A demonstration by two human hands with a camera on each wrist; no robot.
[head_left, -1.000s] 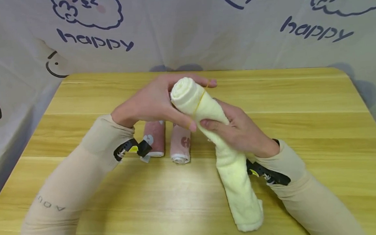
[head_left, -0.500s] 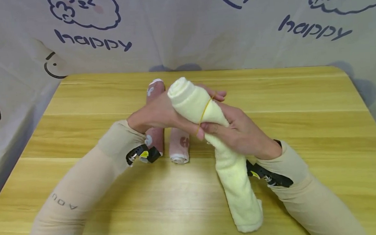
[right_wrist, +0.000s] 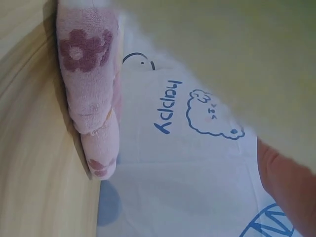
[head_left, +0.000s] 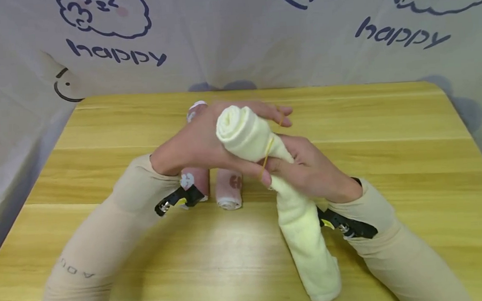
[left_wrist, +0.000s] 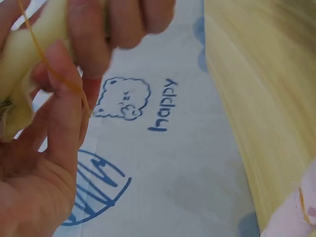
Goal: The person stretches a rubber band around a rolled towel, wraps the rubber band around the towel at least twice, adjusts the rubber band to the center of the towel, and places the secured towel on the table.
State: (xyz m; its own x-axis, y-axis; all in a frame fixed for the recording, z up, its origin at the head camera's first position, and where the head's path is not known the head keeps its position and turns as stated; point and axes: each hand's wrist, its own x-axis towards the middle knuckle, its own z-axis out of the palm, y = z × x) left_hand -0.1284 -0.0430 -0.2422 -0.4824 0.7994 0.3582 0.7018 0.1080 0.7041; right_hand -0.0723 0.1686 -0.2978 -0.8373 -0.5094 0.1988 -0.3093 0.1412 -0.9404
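My right hand (head_left: 312, 169) grips a pale yellow rolled towel (head_left: 304, 238) around its upper part, thumb on the near side. The towel slants from its coiled top end down toward the lower right. My left hand (head_left: 195, 144) surrounds that top end with thumb and fingers spread and fairly straight. A thin orange rubber band (head_left: 267, 151) stretches over its fingers and thumb and crosses the towel beside my right thumb. In the left wrist view the band (left_wrist: 37, 47) runs over a left finger; curled right-hand fingers (left_wrist: 89, 39) hold the roll. Blurred towel (right_wrist: 237, 59) fills much of the right wrist view.
On the wooden table (head_left: 389, 137), a dark pink rolled towel (head_left: 199, 183) and a light pink one (head_left: 228, 190) lie side by side beneath my left hand. A light pink roll (right_wrist: 89, 94) with flower prints shows close in the right wrist view. A printed cloth (head_left: 259, 48) hangs behind.
My left hand has shifted rightward, and the rubber band has moved down along the yellow towel toward my right thumb. The right hand keeps its grip nearly in place.
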